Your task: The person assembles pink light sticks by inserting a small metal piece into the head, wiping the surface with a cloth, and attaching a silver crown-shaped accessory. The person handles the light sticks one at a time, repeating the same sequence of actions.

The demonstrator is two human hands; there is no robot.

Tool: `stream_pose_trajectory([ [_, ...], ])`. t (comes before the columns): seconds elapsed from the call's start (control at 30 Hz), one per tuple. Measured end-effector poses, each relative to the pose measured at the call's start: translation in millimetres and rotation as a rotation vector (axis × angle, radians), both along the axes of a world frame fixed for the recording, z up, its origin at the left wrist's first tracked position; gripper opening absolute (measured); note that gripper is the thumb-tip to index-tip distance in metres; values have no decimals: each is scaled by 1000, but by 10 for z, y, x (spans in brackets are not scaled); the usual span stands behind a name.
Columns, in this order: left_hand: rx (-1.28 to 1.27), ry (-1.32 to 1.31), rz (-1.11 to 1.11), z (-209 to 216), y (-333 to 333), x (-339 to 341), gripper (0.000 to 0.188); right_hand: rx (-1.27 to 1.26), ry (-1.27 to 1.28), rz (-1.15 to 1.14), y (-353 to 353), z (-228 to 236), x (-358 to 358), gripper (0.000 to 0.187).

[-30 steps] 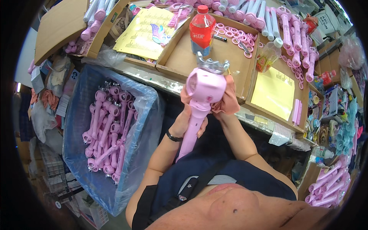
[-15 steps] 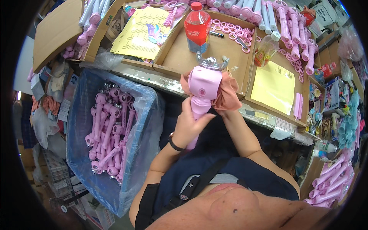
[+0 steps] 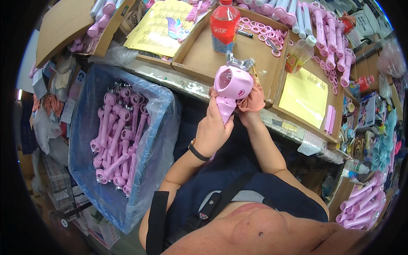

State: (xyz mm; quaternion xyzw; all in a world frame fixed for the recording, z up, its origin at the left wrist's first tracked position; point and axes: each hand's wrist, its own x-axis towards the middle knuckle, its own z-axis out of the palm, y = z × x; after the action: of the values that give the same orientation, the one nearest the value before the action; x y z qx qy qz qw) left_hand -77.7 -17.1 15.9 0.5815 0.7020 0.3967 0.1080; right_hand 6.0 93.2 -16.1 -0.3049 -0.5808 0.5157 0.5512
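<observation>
My left hand (image 3: 213, 131) is wrapped round the handle of a pink plastic toy wand (image 3: 241, 80). The wand stands tilted, its round hollow head upward with a dark oval opening facing left. On top of that head sits a shiny silver crown-like piece (image 3: 240, 63). Against the right side of the head, a peach-coloured cloth (image 3: 253, 98) is bunched in my right hand (image 3: 250, 117), whose fingers are mostly hidden behind it. A thin tan stick-like thing (image 3: 255, 74) rises beside the cloth; its kind is unclear.
At left stands a blue plastic-lined bin (image 3: 163, 110) with several pink wands. A cardboard tray (image 3: 197, 57) on the bench holds a red-labelled bottle (image 3: 225, 29), pink rings (image 3: 259, 29) and a pen. Yellow sheets (image 3: 304, 95) lie right; another bottle (image 3: 299, 53) stands beside them.
The wand has turned in my left hand, so its head's opening now shows on the left. Its head has shifted slightly right, and the cloth no longer shows on its left side.
</observation>
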Motion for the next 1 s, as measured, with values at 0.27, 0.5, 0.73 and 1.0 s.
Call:
stream_pose_trajectory([
  [0.27,-98,-270,-109,-9,-56,-21,66,-485,507,293,159,342,42,41],
  [0.5,-58,-329,-144,25,-68,-85,58,-892,749,496,-32,342,-32,43],
  [0.73,-154,-276,-121,21,-77,-65,66,-761,517,379,122,323,275,32],
  [1.0,-120,-539,-217,-176,-74,-354,57,360,-302,110,345,198,317,23],
])
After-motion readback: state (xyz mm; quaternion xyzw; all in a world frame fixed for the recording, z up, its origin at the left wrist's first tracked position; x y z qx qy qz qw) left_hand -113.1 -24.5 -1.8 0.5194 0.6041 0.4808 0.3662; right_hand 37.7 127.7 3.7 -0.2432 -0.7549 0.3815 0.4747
